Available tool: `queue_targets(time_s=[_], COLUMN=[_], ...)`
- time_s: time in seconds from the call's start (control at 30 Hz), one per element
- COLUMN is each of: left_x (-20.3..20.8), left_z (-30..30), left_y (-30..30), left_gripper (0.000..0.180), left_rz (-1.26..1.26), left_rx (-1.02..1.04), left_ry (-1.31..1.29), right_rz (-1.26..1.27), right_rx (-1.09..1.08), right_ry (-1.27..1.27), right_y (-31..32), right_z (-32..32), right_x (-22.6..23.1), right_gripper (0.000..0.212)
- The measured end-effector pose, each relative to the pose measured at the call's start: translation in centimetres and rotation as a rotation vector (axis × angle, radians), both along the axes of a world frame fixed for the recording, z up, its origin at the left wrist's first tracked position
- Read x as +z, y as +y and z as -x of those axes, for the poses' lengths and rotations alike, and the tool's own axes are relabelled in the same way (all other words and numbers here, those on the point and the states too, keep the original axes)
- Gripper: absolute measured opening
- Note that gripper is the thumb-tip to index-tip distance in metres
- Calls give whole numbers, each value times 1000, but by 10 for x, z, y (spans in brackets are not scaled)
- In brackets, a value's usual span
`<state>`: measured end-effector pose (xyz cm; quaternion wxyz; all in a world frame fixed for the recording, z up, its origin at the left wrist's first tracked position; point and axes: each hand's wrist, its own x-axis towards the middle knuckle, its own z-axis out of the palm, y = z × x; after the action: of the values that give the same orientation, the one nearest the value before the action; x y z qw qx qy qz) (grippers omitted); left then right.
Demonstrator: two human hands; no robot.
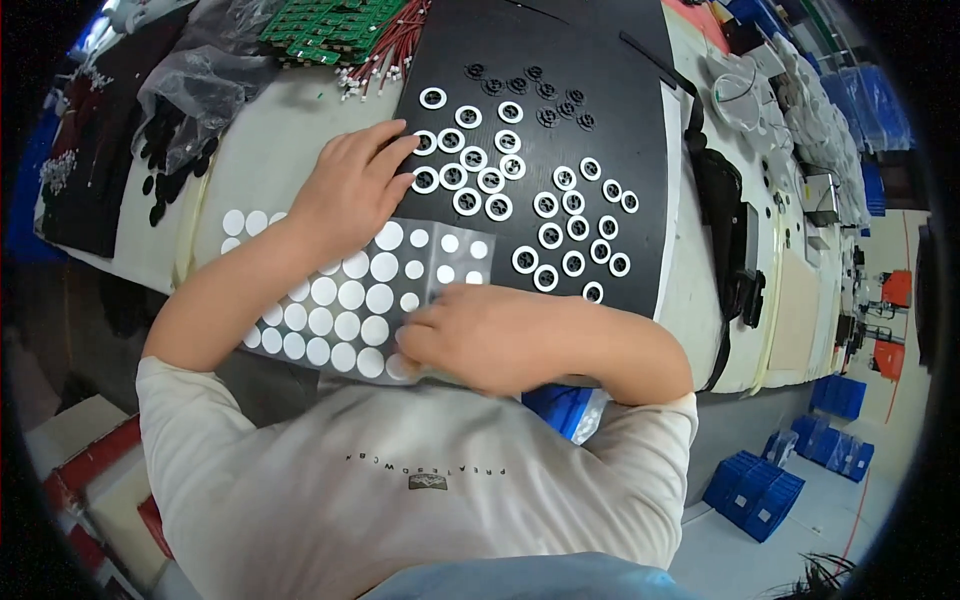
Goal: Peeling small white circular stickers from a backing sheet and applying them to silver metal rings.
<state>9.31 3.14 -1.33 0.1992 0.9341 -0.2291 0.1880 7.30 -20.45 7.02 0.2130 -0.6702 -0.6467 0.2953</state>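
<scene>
A translucent sheet point(432, 250) with rows of round white stickers point(351, 295) lies along the near edge of the table. Above its upper part, my left hand point(355, 185) rests with its fingers apart, the tips beside several black discs with white rings point(425, 180). My right hand point(475, 335) is over the sheet's lower right part, fingers curled together at the stickers and slightly blurred. What its fingertips hold, if anything, is hidden. More ringed discs point(573, 202) stand spread to the right on a black mat point(620, 110).
Small black discs without white rings point(547, 90) lie farther back on the mat. Green circuit boards point(325, 30) and red wires with white connectors point(385, 55) are at the far left, near a clear plastic bag point(200, 105). A black strap point(715, 200) runs along the right side.
</scene>
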Motion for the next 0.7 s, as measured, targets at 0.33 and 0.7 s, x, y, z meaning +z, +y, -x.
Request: queue_targets(time_s=[0.33,0.7], left_x=[71,111], left_z=[18,12], left_y=[-3,19], left_gripper=[19,35], left_rz=[-76,-407], left_rx=[-15,-166], left_ry=[-158,927], right_rz=[-315,-377], right_rx=[-1166,-1340], right_ry=[148,365], right_y=[-110,-90], right_z=[-171,-188], right_x=[12,-31], right_gripper=[15,18])
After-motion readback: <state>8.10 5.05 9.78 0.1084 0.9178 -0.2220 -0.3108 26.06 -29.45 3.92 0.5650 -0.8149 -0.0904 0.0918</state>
